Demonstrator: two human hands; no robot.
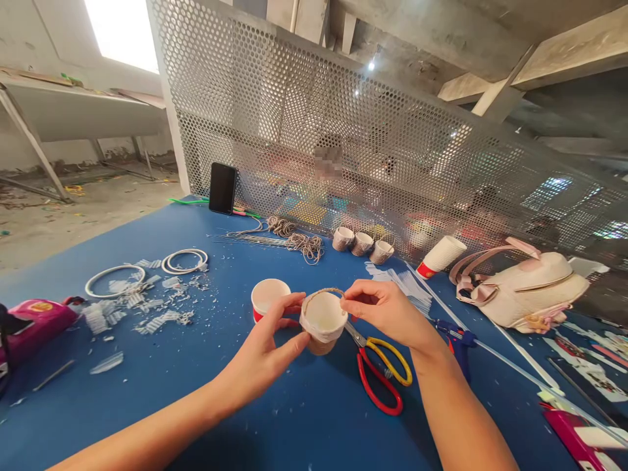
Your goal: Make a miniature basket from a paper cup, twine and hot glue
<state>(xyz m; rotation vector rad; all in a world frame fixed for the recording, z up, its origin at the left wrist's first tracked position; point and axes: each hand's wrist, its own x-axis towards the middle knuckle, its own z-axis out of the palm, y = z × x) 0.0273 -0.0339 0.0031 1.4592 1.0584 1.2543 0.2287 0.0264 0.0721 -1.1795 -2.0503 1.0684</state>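
Note:
A small paper cup [321,333] wrapped in twine and whitish material is held at the middle of the blue table, its open mouth facing me. My left hand [275,337] grips its left side between thumb and fingers. At its right rim, my right hand [380,307] pinches a piece of brown twine [321,292] that arcs over the rim. Just behind my left hand stands a red and white paper cup [269,294]. Scissors [380,369] with one red and one yellow handle lie right of the held cup, partly under my right hand.
Three wrapped cups [363,243] stand near the perforated metal screen [275,118], beside twine bundles [304,245]. White rings [115,281] and scraps lie left. A phone [222,188] leans behind. Rightward are stacked cups [441,255], a blue glue gun [456,337] and a pale backpack [530,288].

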